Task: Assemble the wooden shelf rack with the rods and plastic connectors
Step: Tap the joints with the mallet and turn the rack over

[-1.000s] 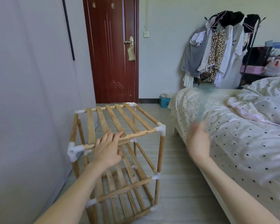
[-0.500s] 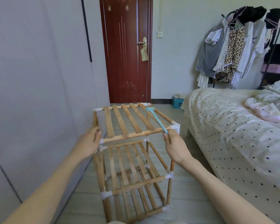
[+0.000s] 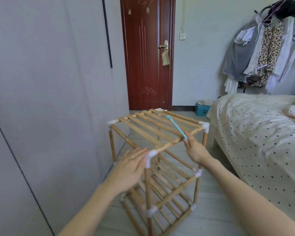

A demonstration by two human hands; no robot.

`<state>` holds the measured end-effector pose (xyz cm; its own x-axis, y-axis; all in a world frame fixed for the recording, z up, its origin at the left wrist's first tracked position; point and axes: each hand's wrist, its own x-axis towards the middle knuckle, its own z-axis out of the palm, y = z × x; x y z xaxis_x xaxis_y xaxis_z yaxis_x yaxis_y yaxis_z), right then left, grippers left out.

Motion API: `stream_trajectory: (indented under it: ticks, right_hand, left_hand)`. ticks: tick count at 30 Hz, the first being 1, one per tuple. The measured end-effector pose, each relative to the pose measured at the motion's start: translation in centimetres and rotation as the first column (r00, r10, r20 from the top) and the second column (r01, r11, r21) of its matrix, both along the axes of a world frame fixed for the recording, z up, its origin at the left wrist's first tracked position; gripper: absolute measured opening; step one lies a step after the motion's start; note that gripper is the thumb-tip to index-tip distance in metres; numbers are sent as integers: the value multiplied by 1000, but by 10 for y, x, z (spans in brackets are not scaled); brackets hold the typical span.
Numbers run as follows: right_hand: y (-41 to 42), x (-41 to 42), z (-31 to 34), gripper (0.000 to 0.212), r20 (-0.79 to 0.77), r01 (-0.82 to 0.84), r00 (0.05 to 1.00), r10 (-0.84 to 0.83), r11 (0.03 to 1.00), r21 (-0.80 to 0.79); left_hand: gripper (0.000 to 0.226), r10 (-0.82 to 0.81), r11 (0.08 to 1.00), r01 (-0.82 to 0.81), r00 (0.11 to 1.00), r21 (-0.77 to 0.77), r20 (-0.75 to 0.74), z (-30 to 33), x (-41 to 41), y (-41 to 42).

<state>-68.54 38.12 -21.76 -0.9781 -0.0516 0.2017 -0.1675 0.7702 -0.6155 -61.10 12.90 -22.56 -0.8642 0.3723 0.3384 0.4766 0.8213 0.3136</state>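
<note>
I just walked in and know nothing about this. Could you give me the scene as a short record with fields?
Setting: bedroom, dark red wooden door, polka-dot bed
Object: three-tier wooden rod rack with white plastic corner connectors, standing upright on the floor
Left hand: fingers straight, flat against the near white corner connector
Right hand: holds a slim light-blue plastic mallet over the top tier

Bright, even, soft daylight with faint shadows; wide-angle bowing at frame edges, mild motion blur on left hand point(image 3: 132, 165), no glare.
</note>
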Motion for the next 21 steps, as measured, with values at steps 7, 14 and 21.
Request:
stream_trajectory:
  ticks: [7, 14, 21]
  right_hand:
    - [24, 18, -1, 28, -133, 160, 970, -205, 944, -289]
    - [59, 63, 16, 23, -83, 126, 989, -120, 990, 68]
    - [78, 83, 85, 31, -578, 224, 694, -430, 891, -395]
  left_hand:
    - [45, -114, 984, 110, 993, -137, -19, -6, -41, 36]
    - [47, 235, 943, -252, 967, -217, -98, -11, -74, 84]
    - [50, 220, 924, -244, 969, -294, -114, -11, -74, 106]
